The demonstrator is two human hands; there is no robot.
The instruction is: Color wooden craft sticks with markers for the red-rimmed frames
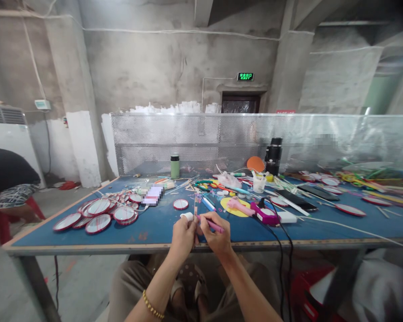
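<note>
Over the table's front edge, my left hand (184, 236) pinches a small white rounded piece (187, 216) whose kind I cannot make out. Close beside it, my right hand (217, 232) grips a pink-purple marker pen (218, 227), its tip end pointing at the white piece. Whether the pen touches the piece is too small to tell. Just beyond my hands lie a blue-and-white marker (208, 204) and a round red-rimmed disc (180, 204). A yellow disc (237, 207) with a pink tool (240, 206) across it is to the right.
Red-rimmed discs (98, 207) are piled at left near a phone (153, 195). A green bottle (175, 167), a black thermos (274, 156) and a plastic cup (258, 183) stand farther back. Black cables (282, 255) hang over the front edge. A person (10, 174) sits at far left.
</note>
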